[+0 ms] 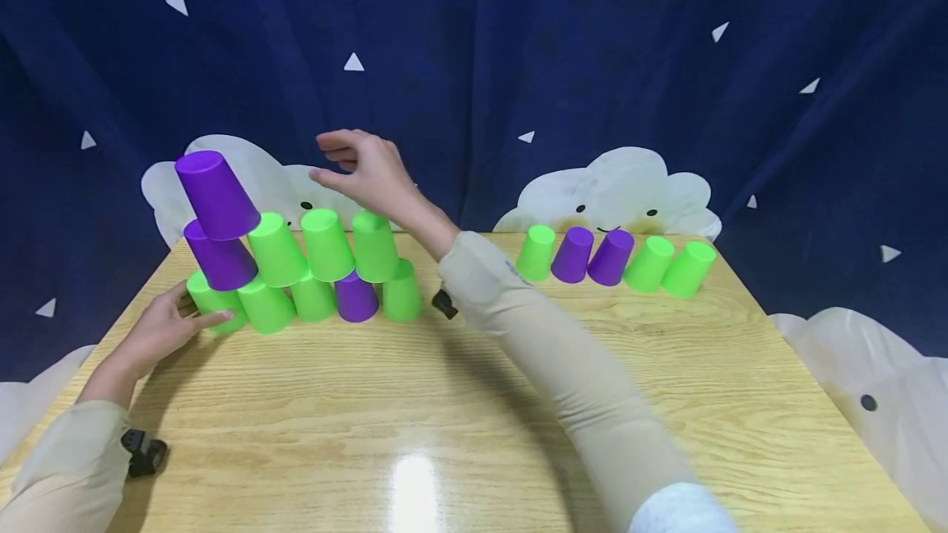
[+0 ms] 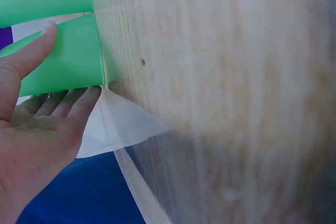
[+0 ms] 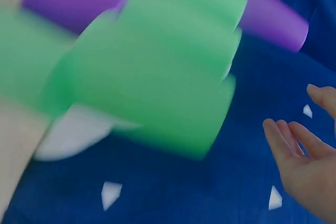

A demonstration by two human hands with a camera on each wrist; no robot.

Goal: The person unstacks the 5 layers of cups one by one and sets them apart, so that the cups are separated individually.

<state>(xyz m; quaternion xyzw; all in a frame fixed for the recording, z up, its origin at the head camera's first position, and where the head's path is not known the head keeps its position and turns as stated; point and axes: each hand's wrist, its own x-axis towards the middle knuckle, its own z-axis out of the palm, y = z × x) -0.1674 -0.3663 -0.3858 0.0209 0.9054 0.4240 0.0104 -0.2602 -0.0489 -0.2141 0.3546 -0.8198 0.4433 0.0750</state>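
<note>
Upside-down plastic cups stand stacked at the table's left. Several green cups and one purple cup (image 1: 356,298) form the bottom row. Above them, a purple cup (image 1: 219,257) and three green cups (image 1: 327,245) make the second tier. A lone purple cup (image 1: 218,196) tops its left end. My left hand (image 1: 164,326) holds the leftmost bottom green cup (image 2: 65,56), thumb in front and fingers at its outer side. My right hand (image 1: 370,175) hovers over the second tier's right part, apart from the cups, fingers relaxed and holding nothing; it also shows in the right wrist view.
At the table's back right stands a separate row of upside-down cups: a green cup (image 1: 536,253), two purple cups (image 1: 573,255) and two green cups (image 1: 689,270). A dark blue curtain (image 1: 474,64) with white clouds hangs behind the wooden table (image 1: 333,418).
</note>
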